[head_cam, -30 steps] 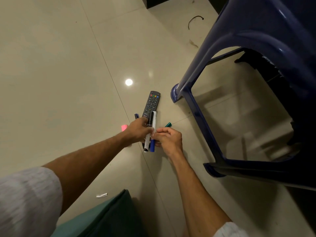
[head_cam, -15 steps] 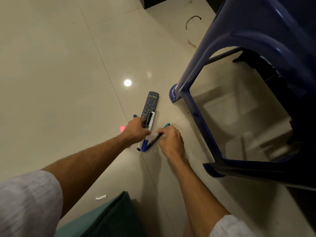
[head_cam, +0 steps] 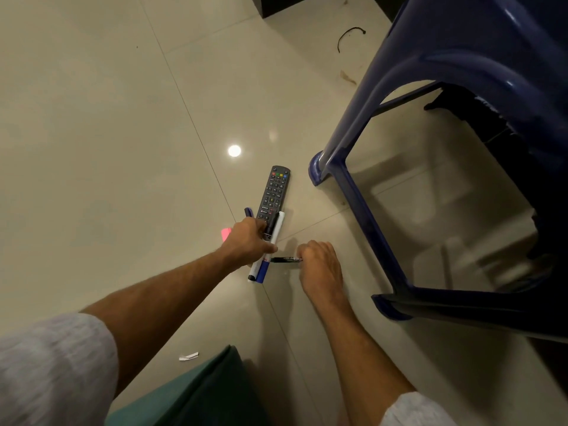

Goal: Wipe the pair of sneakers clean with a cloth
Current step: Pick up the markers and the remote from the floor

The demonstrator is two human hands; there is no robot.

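No sneakers and no cloth are in view. My left hand (head_cam: 249, 241) is closed around a bundle of markers (head_cam: 266, 259), white and blue ones, over the near end of a black remote control (head_cam: 274, 192) that lies on the tiled floor. My right hand (head_cam: 319, 265) is just to the right of it, with its fingers closed on one end of a black pen (head_cam: 285, 259) that lies level and points toward the bundle.
A dark blue plastic chair (head_cam: 362, 216) stands close on the right, its legs beside my right hand. A pink scrap (head_cam: 226, 232) lies left of my left hand. A white paper bit (head_cam: 189, 356) and a green cushion (head_cam: 196, 395) are near me.
My right hand has drawn back to the right, and the black pen has swung from slanted to level. The green marker tip it showed before is now hidden. My left hand has kept its hold.
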